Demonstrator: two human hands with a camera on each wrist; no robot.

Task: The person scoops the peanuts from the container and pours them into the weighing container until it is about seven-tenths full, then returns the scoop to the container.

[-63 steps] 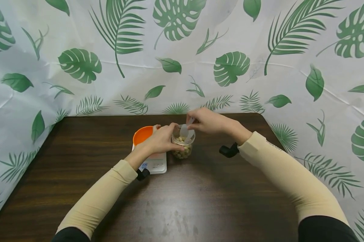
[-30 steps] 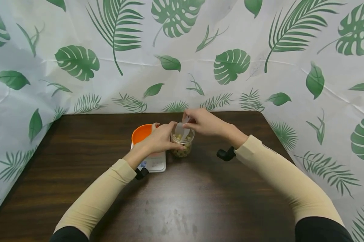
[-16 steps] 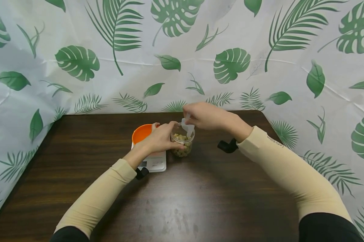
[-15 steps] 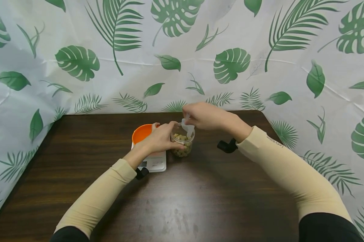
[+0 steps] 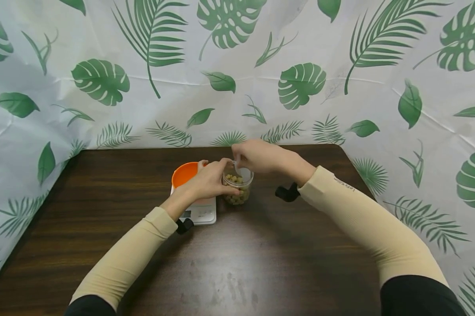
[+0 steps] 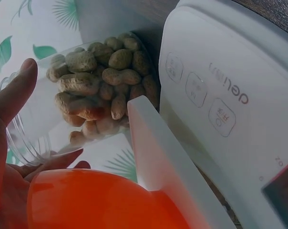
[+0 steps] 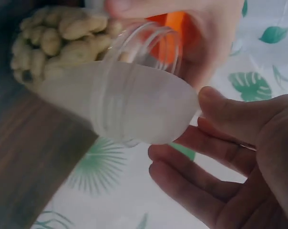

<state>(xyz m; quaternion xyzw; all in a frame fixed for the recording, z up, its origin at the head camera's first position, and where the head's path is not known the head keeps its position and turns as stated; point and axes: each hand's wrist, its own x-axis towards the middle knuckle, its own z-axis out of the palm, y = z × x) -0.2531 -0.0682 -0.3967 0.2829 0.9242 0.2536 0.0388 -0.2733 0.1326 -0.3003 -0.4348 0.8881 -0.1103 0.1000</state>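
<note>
Our right grip (image 5: 258, 156) pinches a white scoop (image 7: 158, 107) dipped into a jar (image 5: 238, 200) of peanuts (image 6: 118, 76), which our left grip (image 5: 210, 181) clasps upright on the surface (image 5: 293, 250). We judge the scooping underway, with plenty left; whether any lie in the orange bowl (image 5: 183, 174) on the scale (image 5: 206, 213), we cannot tell

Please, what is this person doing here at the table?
The left hand holds a clear jar of peanuts near its rim. The right hand holds a translucent scoop, with its end inside the jar. Beside the jar, an orange bowl sits on a white scale.
</note>
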